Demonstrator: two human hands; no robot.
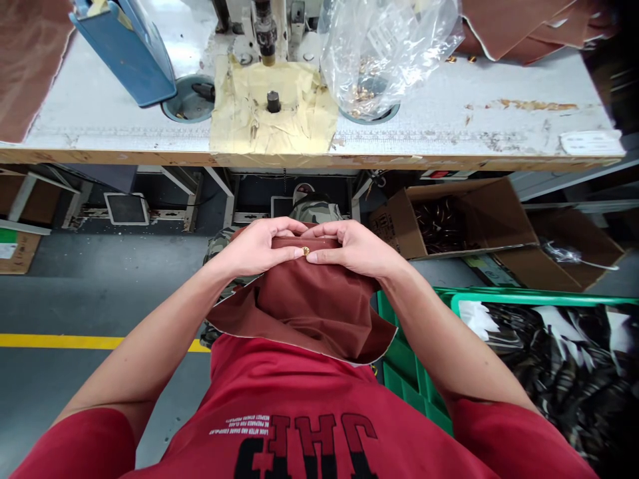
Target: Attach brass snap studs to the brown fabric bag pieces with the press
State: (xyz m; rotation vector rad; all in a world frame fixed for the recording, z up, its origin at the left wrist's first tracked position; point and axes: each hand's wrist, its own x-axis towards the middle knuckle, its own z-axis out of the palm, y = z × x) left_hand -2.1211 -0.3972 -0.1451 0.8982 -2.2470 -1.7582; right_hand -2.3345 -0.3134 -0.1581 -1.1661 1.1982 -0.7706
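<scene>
gold stud (305,251) between the fingers (327,257)

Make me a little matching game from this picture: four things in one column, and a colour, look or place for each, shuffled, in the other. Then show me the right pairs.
Things
1. Cloth held by the left hand and right hand
2. Small button
3. Plastic bag
4. Crate

Colour, look or place
A. Green
B. Between the thumb tips
C. Reddish brown
D. See-through

Right pairs: 1-C, 2-B, 3-D, 4-A
</scene>
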